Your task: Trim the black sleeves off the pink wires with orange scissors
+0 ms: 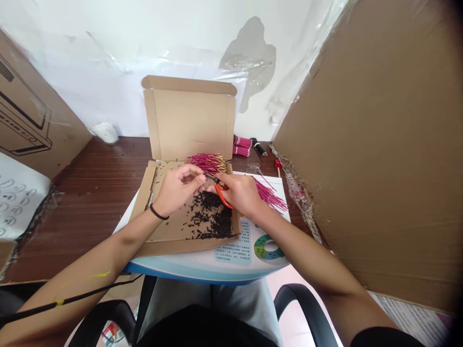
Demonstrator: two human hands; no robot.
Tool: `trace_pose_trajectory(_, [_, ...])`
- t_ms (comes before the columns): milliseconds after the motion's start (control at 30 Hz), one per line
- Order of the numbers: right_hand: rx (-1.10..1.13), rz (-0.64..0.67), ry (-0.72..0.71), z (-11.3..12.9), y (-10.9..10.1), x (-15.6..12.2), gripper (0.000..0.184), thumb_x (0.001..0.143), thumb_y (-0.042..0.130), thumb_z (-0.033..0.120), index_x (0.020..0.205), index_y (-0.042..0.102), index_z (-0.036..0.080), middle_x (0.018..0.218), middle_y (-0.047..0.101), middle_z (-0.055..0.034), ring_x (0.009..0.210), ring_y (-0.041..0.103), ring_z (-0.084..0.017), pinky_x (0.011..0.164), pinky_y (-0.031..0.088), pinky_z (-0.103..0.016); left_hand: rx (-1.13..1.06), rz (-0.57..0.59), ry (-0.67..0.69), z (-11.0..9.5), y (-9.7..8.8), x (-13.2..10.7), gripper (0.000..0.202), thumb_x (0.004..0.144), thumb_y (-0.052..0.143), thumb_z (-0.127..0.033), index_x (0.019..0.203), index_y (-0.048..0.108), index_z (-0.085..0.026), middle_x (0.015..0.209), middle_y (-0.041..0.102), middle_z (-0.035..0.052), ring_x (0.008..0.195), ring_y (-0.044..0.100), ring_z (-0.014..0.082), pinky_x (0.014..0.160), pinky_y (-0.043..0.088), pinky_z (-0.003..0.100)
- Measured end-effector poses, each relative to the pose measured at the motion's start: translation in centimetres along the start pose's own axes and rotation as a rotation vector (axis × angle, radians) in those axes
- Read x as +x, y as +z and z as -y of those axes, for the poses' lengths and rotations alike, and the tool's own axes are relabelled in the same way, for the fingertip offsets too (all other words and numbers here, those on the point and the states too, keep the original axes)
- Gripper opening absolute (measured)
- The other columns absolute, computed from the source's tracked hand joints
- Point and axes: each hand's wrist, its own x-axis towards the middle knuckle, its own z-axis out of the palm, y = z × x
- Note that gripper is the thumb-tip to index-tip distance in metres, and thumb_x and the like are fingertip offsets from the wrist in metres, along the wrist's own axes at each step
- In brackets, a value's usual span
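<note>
Head view: right fingers (231,182) grip orange scissors (221,193) just beside left fingers (193,176).

light: bright, even | shadows: soft under right hand (240,193) | glare: plastic sheeting (108,62) | edges: curved, dark

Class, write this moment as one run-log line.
left hand: pinching at blade tips | right hand: holding red-handled scissors | cardboard box: black scraps, magenta strands

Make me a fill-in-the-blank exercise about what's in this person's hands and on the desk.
The right hand holds scissors with ____ handles.
The black wristband is on the ____ wrist.
The dark scraps lie inside an open box made of ____.
Missing words: orange; left; cardboard.
</note>
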Motion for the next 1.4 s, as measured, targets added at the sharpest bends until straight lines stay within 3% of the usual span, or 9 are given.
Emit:
trace_pose_trajectory(133, [-0.017, 0.03, -0.022, -0.1, 0.0, 0.1, 0.054, 0.094, 0.044, 0.064, 0.103, 0.072, 0.019, 0.08, 0.073, -0.0068, 0.068, 0.06, -0.016, 0.057, 0.024, -0.028, 0.073, -0.045, 0.028, -0.3, 0.5, -0.3, 0.023, 0.082, 0.068, -0.036, 0.075, 0.06, -0.015, 0.058, 0.063, 0.0013, 0.049, 0.057, 0.0089, 0.049, 0.048, 0.02])
trace_pose_trajectory(367, [-0.051, -0.015, -0.126, -1.2, -0.1, 0.5, 0.051, 0.09, 0.052, 0.063, 0.108, 0.073, 0.02, 0.077, 0.072, -0.0054, 0.071, 0.062, -0.017, 0.056, 0.028, -0.027, 0.085, 0.084, -0.007, -1.1, 0.6, -0.6, 0.027, 0.089, 0.057, -0.037, 0.072, 0.055, -0.016, 0.052, 0.055, -0.0029, 0.041, 0.047, 0.0051, 0.041, 0.039, 0.017])
trace_pose_trajectory(567, [-0.011, -0.117, -0.179, -2.3, 0.1, 0.9, 0.043, 0.092, 0.056, 0.055, 0.105, 0.074, 0.019, 0.081, 0.074, -0.0071, 0.077, 0.064, -0.018, 0.06, 0.039, -0.028, -0.174, 0.201, -0.117, -0.9, 0.9, -0.7, 0.032, 0.091, 0.054, -0.042, 0.072, 0.052, -0.016, 0.049, 0.047, -0.0055, 0.038, 0.04, 0.004, 0.038, 0.03, 0.017])
trace_pose_trajectory(633, [0.088, -0.164, -0.124, -2.5, 0.2, 1.1, 0.037, 0.089, 0.063, 0.049, 0.102, 0.074, 0.017, 0.079, 0.073, -0.0072, 0.076, 0.064, -0.018, 0.064, 0.043, -0.029, -0.235, 0.182, -0.187, -0.8, 0.8, -0.6, 0.029, 0.09, 0.055, -0.039, 0.073, 0.053, -0.016, 0.051, 0.048, -0.005, 0.038, 0.041, 0.004, 0.037, 0.029, 0.016])
trace_pose_trajectory(733, [0.445, -0.239, 0.067, -2.1, 0.2, 1.1, 0.032, 0.084, 0.068, 0.043, 0.103, 0.072, 0.017, 0.08, 0.073, -0.005, 0.072, 0.064, -0.016, 0.067, 0.049, -0.03, -0.202, 0.176, -0.302, -0.6, 0.7, -0.4, 0.023, 0.091, 0.055, -0.031, 0.076, 0.058, -0.014, 0.053, 0.051, -0.0042, 0.038, 0.043, 0.0034, 0.035, 0.028, 0.015])
trace_pose_trajectory(833, [0.842, -0.168, 0.169, -1.2, 0.2, 0.9, 0.034, 0.079, 0.07, 0.039, 0.107, 0.068, 0.02, 0.085, 0.074, -0.0031, 0.074, 0.066, -0.014, 0.071, 0.054, -0.03, -0.147, 0.212, -0.379, -0.6, 0.7, -0.2, 0.019, 0.093, 0.053, -0.023, 0.079, 0.061, -0.012, 0.055, 0.054, -0.0034, 0.038, 0.044, 0.003, 0.034, 0.029, 0.014])
trace_pose_trajectory(900, [0.943, -0.09, 0.152, -0.7, 0.3, 0.7, 0.033, 0.076, 0.072, 0.034, 0.106, 0.069, 0.02, 0.087, 0.075, -0.0029, 0.077, 0.069, -0.015, 0.075, 0.056, -0.032, -0.113, 0.236, -0.398, -0.5, 0.7, -0.1, 0.021, 0.093, 0.052, -0.021, 0.077, 0.062, -0.012, 0.055, 0.056, -0.0025, 0.037, 0.044, 0.003, 0.034, 0.03, 0.015])
trace_pose_trajectory(1067, [0.887, -0.062, 0.109, -0.3, 0.5, 0.4, 0.03, 0.075, 0.069, 0.03, 0.102, 0.072, 0.019, 0.093, 0.076, -0.0051, 0.083, 0.07, -0.017, 0.079, 0.057, -0.035, -0.026, 0.29, -0.422, -0.2, 0.4, 0.1, 0.032, 0.094, 0.052, -0.022, 0.064, 0.057, -0.012, 0.055, 0.058, -0.0002, 0.038, 0.045, 0.0025, 0.035, 0.029, 0.014])
trace_pose_trajectory(1400, [0.766, -0.035, 0.077, 0.2, 0.3, 0.1, 0.026, 0.074, 0.064, 0.021, 0.098, 0.073, 0.018, 0.082, 0.073, -0.0008, 0.077, 0.065, -0.015, 0.073, 0.052, -0.029, 0.087, 0.334, -0.539, -1.9, 0.2, 0.4, 0.027, 0.092, 0.051, -0.013, 0.067, 0.06, -0.013, 0.052, 0.057, -0.0015, 0.038, 0.045, 0.0031, 0.035, 0.029, 0.014])
